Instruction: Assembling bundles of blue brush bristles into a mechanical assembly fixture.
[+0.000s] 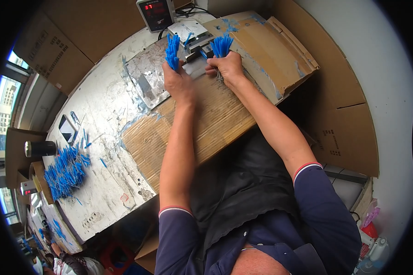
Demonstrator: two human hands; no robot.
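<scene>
My left hand (177,85) is closed around an upright bundle of thin blue sticks (172,51). In my right hand (230,68) is a second bundle of blue sticks (221,46), with thin metal wire ends hanging below the fist. Both hands are over the far part of the bench, either side of a small metal fixture (197,45). One loose blue stick (188,38) lies on the fixture's pale plate. The left hand is partly smeared by motion.
A counter box with a red display (155,13) stands behind the fixture. Taped cardboard (151,137) covers the bench's front, and a cardboard box (270,50) sits at right. A heap of blue sticks (66,172), a black cylinder (40,148) and a phone-like slab (67,129) are left.
</scene>
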